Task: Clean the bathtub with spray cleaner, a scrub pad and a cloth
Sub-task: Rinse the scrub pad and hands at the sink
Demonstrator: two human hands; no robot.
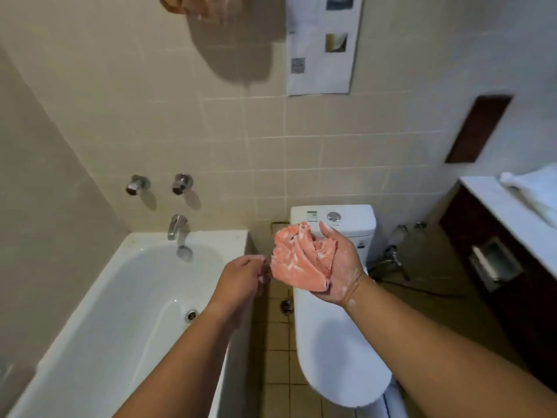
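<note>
Head view, bathroom. Your right hand (pixel 342 267) is turned palm up and cups a crumpled salmon-pink cloth (pixel 298 262). The thumb stands up beside the bundle, and the other fingers are hidden behind it. White suds streak the cloth and cling to your right palm and wrist. The cloth is held in the air, seen against the left edge of the toilet cistern (pixel 352 220), to the right of the bathtub (pixel 211 236).

Your left hand (pixel 241 276) is just beside the cloth's left edge, back of the hand up and fingers loosely curled toward it. You cannot tell here whether the fingertips touch or pinch the fabric.

The white bathtub lies at lower left with its drain (pixel 191 315) visible in the floor of the tub. A chrome spout (pixel 177 227) is set in the tiled wall above the tub's end, with two tap handles (pixel 137 184) higher up. The closed toilet lid (pixel 331 342) lies below your right forearm. A floor drain (pixel 286 306) sits between tub and toilet. A printed sheet (pixel 322 55) hangs on the wall, and a white towel (pixel 536 191) lies on the vanity counter (pixel 494 203) at right.
</note>
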